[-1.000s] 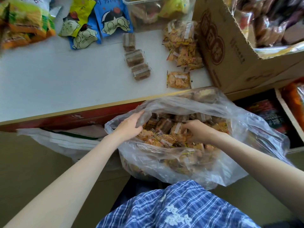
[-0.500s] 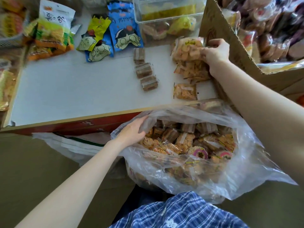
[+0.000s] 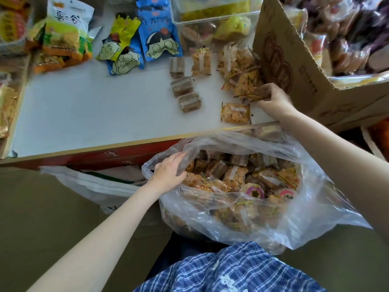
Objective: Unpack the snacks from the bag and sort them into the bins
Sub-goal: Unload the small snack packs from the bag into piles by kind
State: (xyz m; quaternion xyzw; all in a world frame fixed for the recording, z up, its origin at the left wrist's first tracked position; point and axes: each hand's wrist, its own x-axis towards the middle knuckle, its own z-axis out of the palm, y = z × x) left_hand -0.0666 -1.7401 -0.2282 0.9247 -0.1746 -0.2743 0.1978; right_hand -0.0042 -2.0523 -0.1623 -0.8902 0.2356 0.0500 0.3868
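A clear plastic bag [image 3: 263, 220] full of small wrapped snacks sits on my lap below the table edge. My left hand [image 3: 168, 173] grips the bag's left rim and holds it apart. My right hand [image 3: 273, 100] is up on the white table [image 3: 84, 110], its fingers curled round a yellow-wrapped cracker packet [image 3: 248, 89] at the near end of the cracker pile [image 3: 237, 66]. Three brown wrapped bars [image 3: 185, 87] lie in a column left of the pile. One cracker packet [image 3: 235, 113] lies alone near the table edge.
A big cardboard box [image 3: 294, 66] of wrapped snacks stands at the right. A clear bin [image 3: 210, 15] sits at the back. Blue and yellow cartoon packets [image 3: 136, 43] and green-orange bags [image 3: 65, 36] lie at the back left. A white bag [image 3: 94, 184] hangs under the table.
My right hand left the bag, carried crackers up to the pile by the box, and has now drawn back to the pile's near end. My left hand kept its grip on the rim.
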